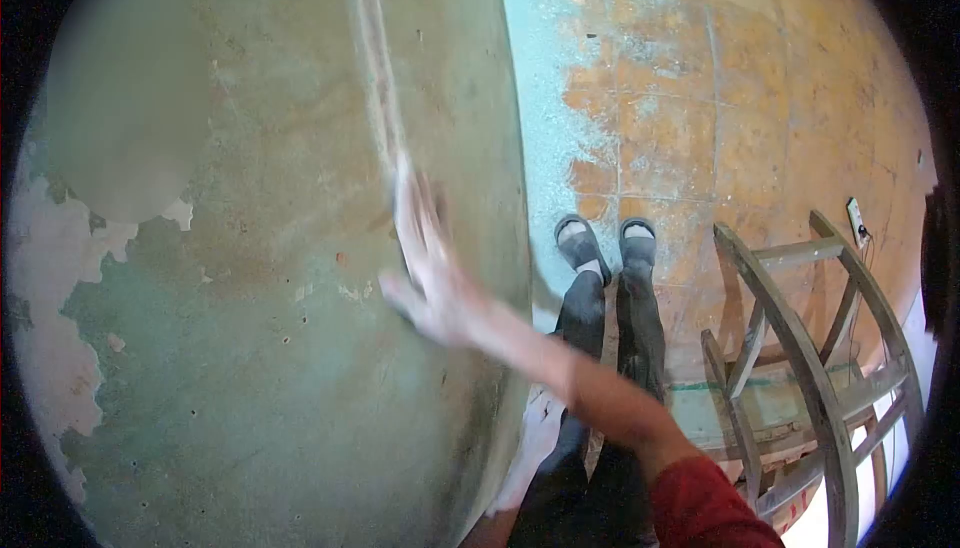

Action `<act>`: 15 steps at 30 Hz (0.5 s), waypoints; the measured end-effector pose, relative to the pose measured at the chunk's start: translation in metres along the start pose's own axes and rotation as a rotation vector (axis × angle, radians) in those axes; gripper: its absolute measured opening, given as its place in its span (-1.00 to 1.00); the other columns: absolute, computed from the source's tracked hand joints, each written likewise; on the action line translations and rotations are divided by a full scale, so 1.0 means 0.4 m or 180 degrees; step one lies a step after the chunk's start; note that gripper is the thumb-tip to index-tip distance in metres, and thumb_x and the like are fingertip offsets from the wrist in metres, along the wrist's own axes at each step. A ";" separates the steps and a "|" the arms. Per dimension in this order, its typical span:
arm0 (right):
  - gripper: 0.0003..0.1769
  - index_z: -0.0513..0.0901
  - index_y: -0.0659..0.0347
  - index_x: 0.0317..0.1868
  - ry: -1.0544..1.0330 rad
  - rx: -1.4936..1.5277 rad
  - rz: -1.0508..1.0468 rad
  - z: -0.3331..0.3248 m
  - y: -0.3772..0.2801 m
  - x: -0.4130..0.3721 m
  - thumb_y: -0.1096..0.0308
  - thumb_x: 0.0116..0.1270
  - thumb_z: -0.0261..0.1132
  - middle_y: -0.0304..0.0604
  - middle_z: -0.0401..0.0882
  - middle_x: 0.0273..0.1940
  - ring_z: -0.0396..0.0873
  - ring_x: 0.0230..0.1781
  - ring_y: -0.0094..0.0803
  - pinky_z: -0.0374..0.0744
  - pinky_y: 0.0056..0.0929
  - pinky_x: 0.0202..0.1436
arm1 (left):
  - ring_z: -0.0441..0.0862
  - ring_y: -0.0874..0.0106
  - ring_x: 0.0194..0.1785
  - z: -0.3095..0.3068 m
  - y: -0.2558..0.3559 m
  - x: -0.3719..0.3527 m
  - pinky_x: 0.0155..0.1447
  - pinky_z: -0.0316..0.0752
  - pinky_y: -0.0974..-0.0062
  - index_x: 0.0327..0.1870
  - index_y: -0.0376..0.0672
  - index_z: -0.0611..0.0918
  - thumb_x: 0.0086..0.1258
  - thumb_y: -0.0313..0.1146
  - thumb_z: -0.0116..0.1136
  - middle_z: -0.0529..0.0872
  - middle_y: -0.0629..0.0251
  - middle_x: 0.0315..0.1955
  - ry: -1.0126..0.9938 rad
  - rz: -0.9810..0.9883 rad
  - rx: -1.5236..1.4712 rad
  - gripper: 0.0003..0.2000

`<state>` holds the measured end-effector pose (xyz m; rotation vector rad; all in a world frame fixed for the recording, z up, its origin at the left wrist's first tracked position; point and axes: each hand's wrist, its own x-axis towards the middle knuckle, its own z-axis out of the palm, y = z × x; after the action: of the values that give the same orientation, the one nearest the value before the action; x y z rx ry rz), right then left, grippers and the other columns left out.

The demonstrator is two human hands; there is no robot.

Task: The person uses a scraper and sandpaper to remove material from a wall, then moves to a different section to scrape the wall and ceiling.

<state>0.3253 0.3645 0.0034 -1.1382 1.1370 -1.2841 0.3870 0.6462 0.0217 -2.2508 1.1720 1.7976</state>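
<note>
1. At the far left of the green painted plaster wall [250, 348], the paint has flaked off in ragged white patches [40, 278].
2. The wall fills the left half of the view. It is matt, pitted and scuffed.
3. A pale chalky streak [375, 68] runs straight up the wall from the fingertips to the top edge.
4. The right hand [435, 278] lies flat on the wall near its right edge. The fingers [412, 208] are pressed together and point up along the streak, with the thumb spread out to the left. Motion blur hides whether anything sits under the palm.
5. The arm ends in a red sleeve [700, 503], low and to the right of the wall.
6. A pale blurred shape [530, 438] low against the wall's right edge may be the left hand. Its fingers cannot be made out.
7. Right of the wall, two feet in grey slip-on sandals [605, 243] stand on a worn orange floor [700, 98].
8. Farthest from the wall stands a grey wooden ladder frame [800, 348].
9. The wall looks rigid and fixed, with nothing to grip, so a flat palm is the only hold. Its surface seems dusty and brittle and is likely to shed flakes near the peeled patches.
</note>
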 end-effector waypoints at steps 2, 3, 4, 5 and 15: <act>-0.02 -0.47 0.27 0.53 0.0373 0.0055 -0.0265 -0.049 0.031 0.202 0.10 0.46 0.05 0.16 -0.47 0.57 -0.41 0.58 0.15 -0.42 0.10 0.56 | 0.53 0.19 0.01 0.000 -0.002 0.011 0.14 0.40 0.33 -0.12 -0.29 0.63 0.46 -0.29 0.06 0.63 0.10 -0.15 -0.0170 -0.0216 0.0195 -0.77; -0.02 -0.47 0.27 0.53 0.0403 0.0062 -0.0276 -0.036 0.026 0.199 0.10 0.46 0.05 0.16 -0.47 0.57 -0.41 0.58 0.15 -0.42 0.10 0.56 | 0.53 0.19 0.01 -0.011 -0.016 0.011 0.14 0.40 0.33 -0.12 -0.29 0.63 0.46 -0.29 0.06 0.63 0.10 -0.15 -0.0170 -0.0204 0.0225 -0.77; -0.03 -0.45 0.27 0.53 0.0458 0.0268 -0.0215 -0.024 0.016 0.186 0.12 0.45 0.06 0.17 -0.44 0.57 -0.39 0.58 0.15 -0.40 0.10 0.56 | 0.53 0.19 0.02 -0.008 -0.029 0.010 0.15 0.39 0.33 -0.12 -0.29 0.63 0.47 -0.29 0.05 0.63 0.10 -0.15 -0.0005 -0.0015 0.0055 -0.76; -0.03 -0.43 0.28 0.54 0.0499 0.0416 -0.0168 -0.025 0.005 0.161 0.15 0.45 0.06 0.18 -0.42 0.57 -0.37 0.58 0.16 -0.38 0.10 0.56 | 0.52 0.19 0.02 0.011 -0.028 0.007 0.16 0.39 0.32 -0.12 -0.30 0.63 0.47 -0.28 0.04 0.63 0.10 -0.15 0.0129 0.0207 -0.0156 -0.76; -0.35 -0.07 0.36 0.54 0.1317 0.0955 0.1637 0.137 -0.132 -0.236 0.38 0.55 -0.08 0.17 -0.09 0.55 -0.02 0.57 -0.07 -0.01 -0.31 0.57 | 0.53 0.31 -0.16 0.010 -0.001 -0.002 -0.05 0.40 0.37 -0.20 -0.22 0.64 0.47 -0.24 0.03 0.62 0.14 -0.29 0.0044 0.0099 -0.0404 -0.77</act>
<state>0.3762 0.4589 0.0598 -0.3262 1.3676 -1.2465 0.3838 0.6486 0.0208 -2.3279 1.1320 1.9231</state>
